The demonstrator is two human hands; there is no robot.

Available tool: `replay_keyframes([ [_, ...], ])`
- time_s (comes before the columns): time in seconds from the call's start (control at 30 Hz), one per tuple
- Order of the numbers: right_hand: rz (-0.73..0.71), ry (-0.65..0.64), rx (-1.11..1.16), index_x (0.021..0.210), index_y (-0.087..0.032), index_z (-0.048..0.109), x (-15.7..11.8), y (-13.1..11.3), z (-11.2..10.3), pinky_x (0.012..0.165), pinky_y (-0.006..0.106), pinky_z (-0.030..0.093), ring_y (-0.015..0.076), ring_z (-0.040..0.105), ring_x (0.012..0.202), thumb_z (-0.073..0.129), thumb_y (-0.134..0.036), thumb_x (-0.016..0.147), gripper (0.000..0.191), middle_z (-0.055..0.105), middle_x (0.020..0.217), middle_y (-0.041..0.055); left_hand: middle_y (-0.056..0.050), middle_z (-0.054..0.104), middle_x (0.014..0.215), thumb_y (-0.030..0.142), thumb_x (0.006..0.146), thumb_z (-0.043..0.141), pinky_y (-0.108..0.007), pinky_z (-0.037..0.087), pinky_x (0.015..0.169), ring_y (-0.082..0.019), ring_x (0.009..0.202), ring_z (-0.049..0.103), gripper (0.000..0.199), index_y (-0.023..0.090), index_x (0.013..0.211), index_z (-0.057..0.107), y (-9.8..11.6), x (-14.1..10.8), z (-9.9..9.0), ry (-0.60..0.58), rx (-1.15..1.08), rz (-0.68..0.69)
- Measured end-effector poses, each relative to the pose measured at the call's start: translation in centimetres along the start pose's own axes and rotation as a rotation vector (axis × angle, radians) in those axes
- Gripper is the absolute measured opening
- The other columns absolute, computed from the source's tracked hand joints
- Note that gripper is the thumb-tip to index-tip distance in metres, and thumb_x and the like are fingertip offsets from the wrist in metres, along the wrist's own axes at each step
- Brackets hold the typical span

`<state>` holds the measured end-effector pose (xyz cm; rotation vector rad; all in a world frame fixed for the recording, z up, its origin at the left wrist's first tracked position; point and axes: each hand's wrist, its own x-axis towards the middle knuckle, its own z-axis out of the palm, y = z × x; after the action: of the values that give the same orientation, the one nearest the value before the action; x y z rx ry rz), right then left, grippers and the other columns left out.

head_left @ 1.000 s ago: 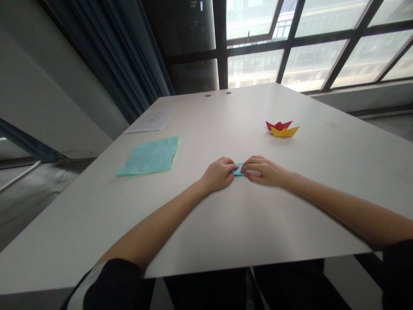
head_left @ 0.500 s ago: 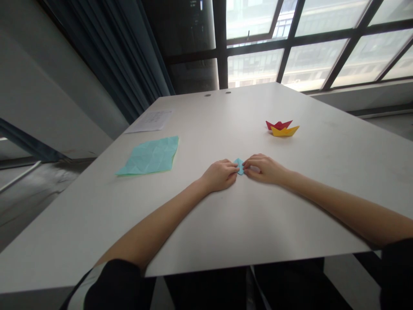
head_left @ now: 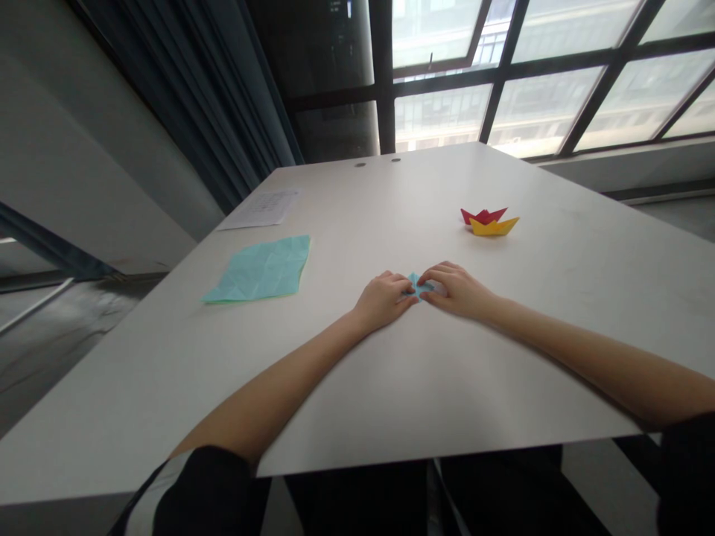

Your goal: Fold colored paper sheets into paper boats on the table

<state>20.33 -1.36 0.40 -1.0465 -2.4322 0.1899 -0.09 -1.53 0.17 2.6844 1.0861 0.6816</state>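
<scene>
Between my hands, at the middle of the white table, is a small folded piece of light blue paper (head_left: 415, 281). My left hand (head_left: 383, 299) grips its left side between thumb and fingers. On the right side, my right hand (head_left: 455, 289) pinches the paper, with the fingertips near its centre. Fingers cover much of the paper, so its exact folded shape is hard to make out. Beyond my right hand stand a yellow paper boat (head_left: 494, 228) and a red paper boat (head_left: 482, 216), the yellow one in front.
Creased light blue sheets (head_left: 260, 269) lie on the table (head_left: 357, 402) to the left. Behind them is a white printed sheet (head_left: 262, 209). A dark blue curtain (head_left: 206, 89) hangs beyond the left edge, and windows stand at the back.
My fingers have shifted slightly on the folded paper, and a blue part now shows spread out under my right hand. The boats and sheets have stayed in place.
</scene>
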Motion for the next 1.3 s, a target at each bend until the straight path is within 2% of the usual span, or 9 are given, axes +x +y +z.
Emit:
replay_keyframes([
  [0.13,0.098,0.004,-0.079,0.111,-0.019,0.058,-0.1,0.3,0.3,0.087,0.043,0.040,0.0281,0.051,0.105,0.055,-0.042,0.077,0.041,0.060,0.114,0.0093,-0.004,0.066,0.091,0.028,0.083,0.050,-0.032,0.045,0.083,-0.018,0.088,0.057,0.019,0.019,0.090,0.064,-0.2,0.1,0.0,0.067,-0.049,-0.095],
  [0.3,0.127,-0.020,-0.015,0.108,-0.021,0.059,0.0,0.5,0.6,0.087,0.045,0.040,0.0275,0.052,0.104,0.055,-0.042,0.076,0.039,0.061,0.111,0.0088,-0.007,0.064,0.101,0.032,0.080,0.053,-0.036,0.042,0.088,-0.020,0.096,0.056,0.024,0.018,0.095,0.065,-0.7,0.4,-0.1,0.121,-0.035,-0.269],
  [0.47,0.138,0.107,0.166,0.098,-0.021,0.057,0.2,-0.2,0.2,0.079,0.037,0.045,0.0216,0.057,0.090,0.060,-0.034,0.072,0.029,0.065,0.095,0.0048,-0.003,0.067,0.091,0.030,0.076,0.058,-0.035,0.044,0.084,-0.019,0.091,0.057,0.018,0.020,0.089,0.066,-0.6,0.3,-0.5,0.172,-0.179,-0.268],
  [0.57,0.148,0.192,0.216,0.088,-0.022,0.058,0.3,-0.8,-0.2,0.069,0.032,0.045,0.0183,0.057,0.079,0.056,-0.035,0.077,0.017,0.065,0.084,0.0027,-0.002,0.068,0.084,0.033,0.076,0.059,-0.031,0.045,0.079,-0.016,0.083,0.059,0.017,0.019,0.085,0.066,-0.3,0.3,-0.6,0.244,-0.301,-0.282],
  [0.7,0.118,0.262,0.233,0.085,-0.022,0.059,0.4,-1.3,-0.7,0.065,0.029,0.044,0.0163,0.056,0.075,0.052,-0.035,0.082,0.015,0.066,0.081,0.0023,-0.001,0.067,0.080,0.035,0.076,0.060,-0.029,0.045,0.074,-0.014,0.075,0.059,0.018,0.019,0.082,0.065,0.3,0.3,-0.6,0.301,-0.389,-0.265],
  [0.83,0.101,0.293,0.234,0.090,-0.022,0.060,0.4,-1.5,-1.1,0.064,0.029,0.043,0.0164,0.057,0.076,0.053,-0.035,0.082,0.016,0.066,0.084,0.0026,0.000,0.066,0.075,0.032,0.075,0.061,-0.027,0.044,0.070,-0.013,0.071,0.058,0.014,0.019,0.078,0.066,0.6,0.4,-0.8,0.330,-0.421,-0.235],
  [1.03,0.105,0.295,0.248,0.085,-0.021,0.059,0.3,-1.5,-1.2,0.065,0.028,0.043,0.0149,0.057,0.073,0.053,-0.032,0.082,0.013,0.065,0.079,0.0019,0.000,0.064,0.072,0.033,0.075,0.062,-0.025,0.043,0.067,-0.012,0.069,0.056,0.015,0.018,0.076,0.067,0.3,0.5,-0.7,0.367,-0.461,-0.212],
  [1.2,0.114,0.313,0.235,0.082,-0.020,0.058,0.2,-1.3,-1.2,0.061,0.027,0.044,0.0151,0.057,0.070,0.052,-0.032,0.081,0.013,0.063,0.074,0.0022,0.000,0.065,0.074,0.035,0.075,0.062,-0.026,0.043,0.068,-0.012,0.070,0.056,0.017,0.019,0.077,0.068,0.0,0.4,-0.5,0.378,-0.494,-0.235],
  [1.3,0.105,0.321,0.224,0.082,-0.020,0.058,0.2,-1.1,-1.2,0.064,0.028,0.045,0.0156,0.057,0.070,0.054,-0.030,0.079,0.011,0.063,0.073,0.0023,-0.001,0.065,0.075,0.036,0.074,0.063,-0.026,0.043,0.067,-0.012,0.069,0.056,0.018,0.020,0.079,0.069,-0.1,0.4,-0.4,0.389,-0.505,-0.245],
])
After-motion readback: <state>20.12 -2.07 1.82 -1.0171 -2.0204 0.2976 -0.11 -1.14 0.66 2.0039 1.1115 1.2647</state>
